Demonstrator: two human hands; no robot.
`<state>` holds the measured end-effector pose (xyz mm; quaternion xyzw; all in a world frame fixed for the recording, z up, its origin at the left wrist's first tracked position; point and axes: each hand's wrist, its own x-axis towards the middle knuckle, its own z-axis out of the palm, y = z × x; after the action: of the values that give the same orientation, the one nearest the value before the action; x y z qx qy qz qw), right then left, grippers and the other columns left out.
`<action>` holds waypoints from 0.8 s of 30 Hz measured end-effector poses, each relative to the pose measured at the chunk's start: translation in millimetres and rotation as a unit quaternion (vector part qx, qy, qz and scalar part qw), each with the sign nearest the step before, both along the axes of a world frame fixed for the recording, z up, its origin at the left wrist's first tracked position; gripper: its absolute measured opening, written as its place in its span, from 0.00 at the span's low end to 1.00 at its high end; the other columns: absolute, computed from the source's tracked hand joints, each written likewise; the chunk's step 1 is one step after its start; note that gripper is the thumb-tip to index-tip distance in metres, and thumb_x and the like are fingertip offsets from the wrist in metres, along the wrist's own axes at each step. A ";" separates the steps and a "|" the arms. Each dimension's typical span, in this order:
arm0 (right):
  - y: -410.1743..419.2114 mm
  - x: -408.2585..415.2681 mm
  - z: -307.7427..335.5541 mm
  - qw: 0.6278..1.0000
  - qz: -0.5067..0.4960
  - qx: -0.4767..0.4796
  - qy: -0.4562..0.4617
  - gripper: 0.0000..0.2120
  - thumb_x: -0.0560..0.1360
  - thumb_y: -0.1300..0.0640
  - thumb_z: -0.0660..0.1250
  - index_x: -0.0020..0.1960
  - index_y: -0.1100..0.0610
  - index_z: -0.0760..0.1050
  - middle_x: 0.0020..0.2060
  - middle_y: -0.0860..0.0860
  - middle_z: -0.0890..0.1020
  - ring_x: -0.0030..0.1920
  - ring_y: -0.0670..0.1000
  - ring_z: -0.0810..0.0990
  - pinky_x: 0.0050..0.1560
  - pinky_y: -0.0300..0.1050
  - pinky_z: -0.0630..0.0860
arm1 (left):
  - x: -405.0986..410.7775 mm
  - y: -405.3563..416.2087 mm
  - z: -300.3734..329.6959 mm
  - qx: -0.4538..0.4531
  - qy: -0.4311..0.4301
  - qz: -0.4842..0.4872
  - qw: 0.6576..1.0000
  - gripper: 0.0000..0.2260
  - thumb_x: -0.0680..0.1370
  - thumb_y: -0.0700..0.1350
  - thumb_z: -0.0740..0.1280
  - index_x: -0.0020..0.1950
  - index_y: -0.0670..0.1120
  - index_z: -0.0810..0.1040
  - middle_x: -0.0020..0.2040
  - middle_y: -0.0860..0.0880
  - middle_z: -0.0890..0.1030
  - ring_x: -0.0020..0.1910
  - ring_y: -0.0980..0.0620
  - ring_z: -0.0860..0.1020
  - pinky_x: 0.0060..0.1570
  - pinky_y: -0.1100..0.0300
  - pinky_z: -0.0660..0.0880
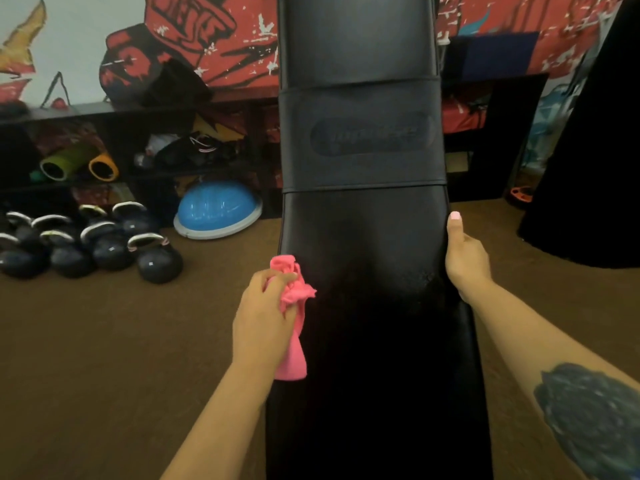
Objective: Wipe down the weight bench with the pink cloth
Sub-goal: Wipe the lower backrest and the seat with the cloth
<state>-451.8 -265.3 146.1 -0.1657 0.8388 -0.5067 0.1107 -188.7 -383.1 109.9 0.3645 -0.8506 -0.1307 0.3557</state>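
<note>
The black padded weight bench [367, 237] runs from the bottom of the view up the middle, its backrest rising away from me. My left hand [263, 317] grips the bunched pink cloth [292, 292] against the bench's left edge, with a tail of cloth hanging down below the hand. My right hand [465, 261] holds the bench's right edge, thumb lying up along the pad and fingers hidden behind it.
Several black kettlebells [104, 244] sit on the brown floor at the left, with a blue half-ball trainer [216, 209] beside them. A low dark shelf [104, 147] with foam rollers lines the mural wall. A black shape [595, 168] stands at the right.
</note>
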 end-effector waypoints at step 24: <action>-1.6 -3.3 -7.6 0.999 -0.001 -0.040 -0.004 0.29 0.75 0.32 0.45 0.44 0.53 0.74 0.46 0.53 0.76 0.48 0.56 0.73 0.53 0.51 0.69 | 5.2 8.6 -15.5 0.005 -0.025 -0.008 1.000 0.10 0.73 0.45 0.67 0.53 0.47 0.79 0.54 0.50 0.75 0.48 0.55 0.74 0.45 0.64 0.70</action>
<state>-455.1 -266.8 138.5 -0.1671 0.8173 -0.5409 0.1071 -183.4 -374.5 94.3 0.3624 -0.8617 -0.1289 0.3311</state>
